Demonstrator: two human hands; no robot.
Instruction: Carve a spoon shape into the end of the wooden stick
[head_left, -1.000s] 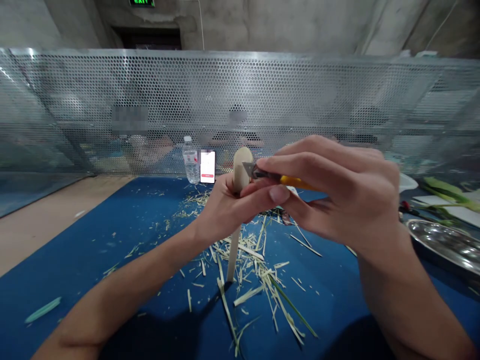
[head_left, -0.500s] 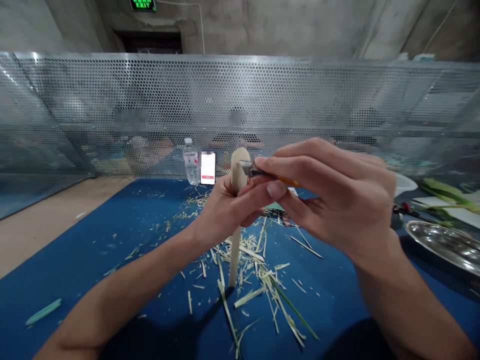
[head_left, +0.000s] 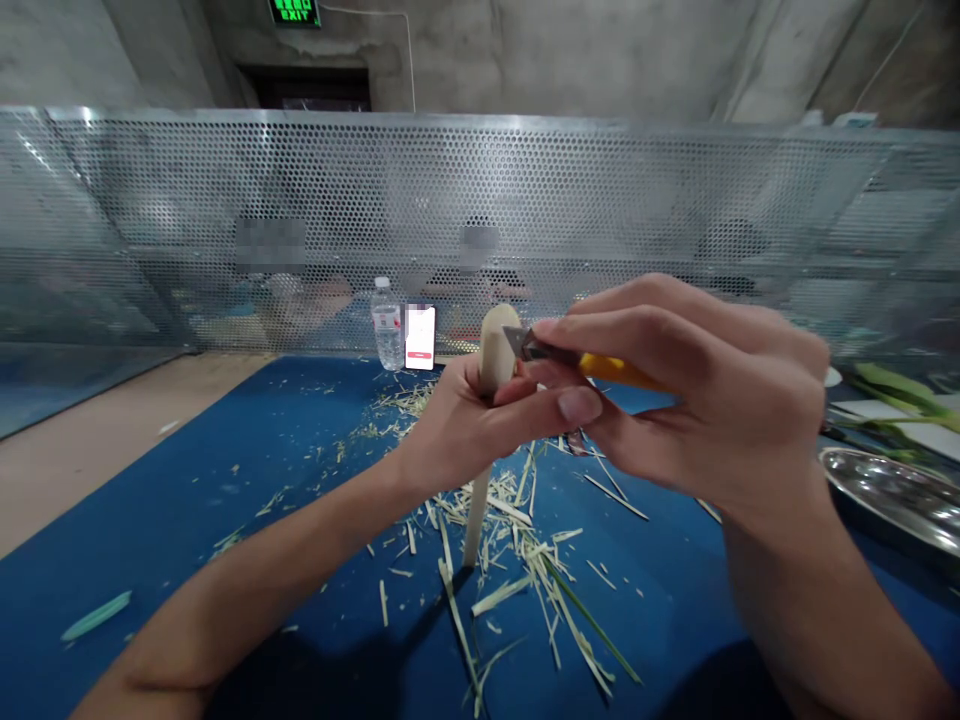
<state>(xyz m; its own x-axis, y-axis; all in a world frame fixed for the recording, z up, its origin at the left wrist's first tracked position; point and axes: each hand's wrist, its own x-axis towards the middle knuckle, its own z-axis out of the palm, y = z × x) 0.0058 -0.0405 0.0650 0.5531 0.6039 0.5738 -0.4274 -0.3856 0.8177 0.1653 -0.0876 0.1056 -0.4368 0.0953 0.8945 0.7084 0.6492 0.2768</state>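
Observation:
My left hand (head_left: 480,425) is closed around a pale spoon-shaped piece (head_left: 496,350), held upright with its rounded end on top. Its narrow handle (head_left: 477,520) runs down below my fist toward the mat. From the right, my right hand (head_left: 697,400) grips a utility knife (head_left: 611,370) with a yellow handle and a short metal blade. The blade tip is at the right edge of the rounded end; I cannot tell whether it touches. My left thumb reaches right, close to the fingers of my right hand.
Pale shavings and thin strips (head_left: 517,525) litter the blue mat (head_left: 300,590). A water bottle (head_left: 388,325) and a lit phone (head_left: 419,337) stand before a perforated metal screen (head_left: 420,190). At right are a metal tray (head_left: 892,495) and green leaves (head_left: 900,390); a teal strip (head_left: 96,616) lies at left.
Both hands have shifted slightly right with the piece and the knife. The knife has drawn back a little to the right, so more of its yellow handle shows.

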